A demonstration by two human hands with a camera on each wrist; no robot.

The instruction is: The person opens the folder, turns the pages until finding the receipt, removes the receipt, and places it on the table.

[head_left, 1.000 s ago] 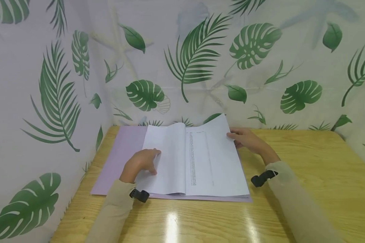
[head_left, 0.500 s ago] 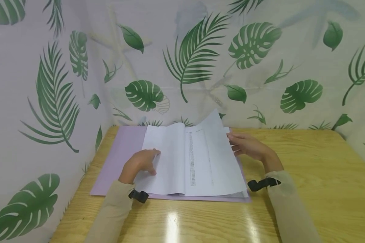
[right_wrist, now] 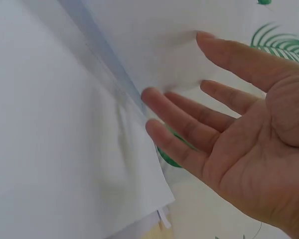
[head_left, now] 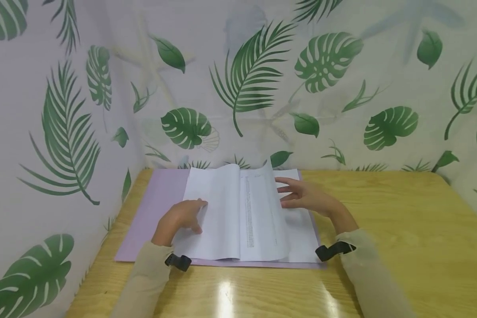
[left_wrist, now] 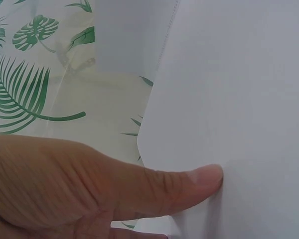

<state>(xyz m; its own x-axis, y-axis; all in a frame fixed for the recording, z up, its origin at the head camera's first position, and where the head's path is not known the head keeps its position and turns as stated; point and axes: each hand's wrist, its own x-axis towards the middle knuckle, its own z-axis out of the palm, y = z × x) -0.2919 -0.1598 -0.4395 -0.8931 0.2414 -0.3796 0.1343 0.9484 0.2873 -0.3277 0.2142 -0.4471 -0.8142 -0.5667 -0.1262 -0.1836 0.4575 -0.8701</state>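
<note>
A booklet with a lilac cover (head_left: 159, 212) lies spread out on the table. Its left-hand pages (head_left: 218, 212) lie turned over, and my left hand (head_left: 179, 221) rests on them, thumb (left_wrist: 189, 186) straight against the white paper in the left wrist view. One printed page (head_left: 260, 221), with columns of small text, stands lifted and bowed leftwards off the right side. My right hand (head_left: 312, 198) is behind its free edge, fingers spread and extended, as the right wrist view also shows the hand (right_wrist: 254, 134). Under the lifted page a white page (head_left: 302, 229) is uncovered.
The wooden table (head_left: 397, 238) extends right of the booklet and in front of it. A leaf-patterned cloth (head_left: 334, 132) hangs along the back and left side, close to the booklet's far edge. Black straps (head_left: 335, 250) circle both wrists.
My right hand has moved left, and the printed page has swung up and leftwards, baring more of the white page under it. The left hand stays on the left pages.
</note>
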